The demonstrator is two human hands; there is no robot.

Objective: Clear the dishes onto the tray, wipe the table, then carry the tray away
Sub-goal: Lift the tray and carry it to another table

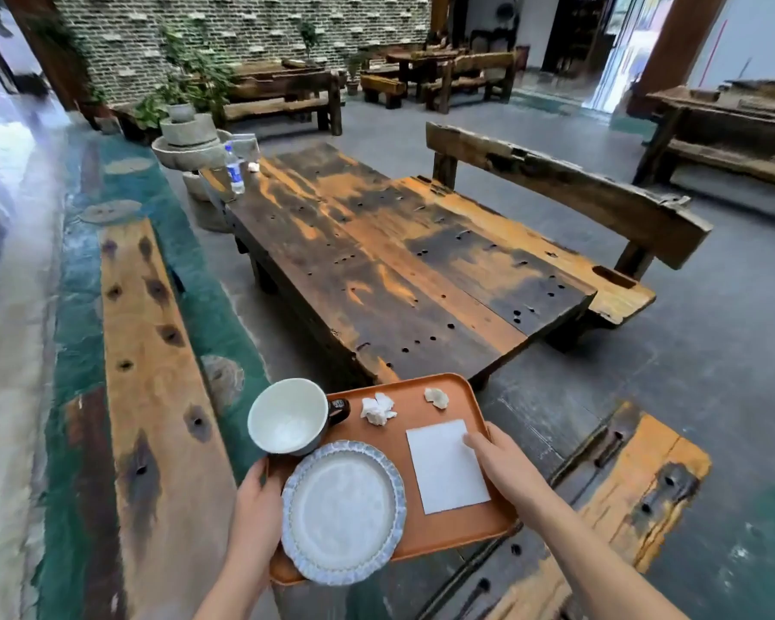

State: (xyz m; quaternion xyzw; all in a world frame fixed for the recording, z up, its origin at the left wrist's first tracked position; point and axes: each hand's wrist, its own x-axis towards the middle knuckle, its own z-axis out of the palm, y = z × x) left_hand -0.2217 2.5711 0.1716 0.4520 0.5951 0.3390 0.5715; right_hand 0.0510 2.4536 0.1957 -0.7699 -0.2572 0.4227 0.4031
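Orange tray (439,525) held level in mid-air, clear of the tabletop (376,261), both hands gripping opposite long edges: left hand (258,507) curled round the rim beside the plate, right hand (502,463) clamped on the other rim, thumb laid flat on the white napkin (446,467), most likely to pin the light sheet against any draught while walking. Loaded for balance, by the look of it: heavy pieces on the left side, where the white mug (289,416) stands upright with its dark handle turned inward, and the blue-rimmed plate (343,512) sits just beside it, overhanging the near rim. Two crumpled tissues (378,409), apart from each other, parked at the far end, well away from the fingers. Judged to be the last stage: dishes cleared, carrying under way or about to begin. Chief risk the overhanging plate, should the tray tip toward the body.

Bare near end of the low, dark plank tabletop, pitted with round holes and streaked orange; only a water bottle (234,170) and a small white scrap remaining at the far end. Rough wooden benches (153,373) along both sides, grey stone floor beneath. Beyond, stacked millstones (188,136), potted greenery, a pale brick wall and further heavy timber seating.
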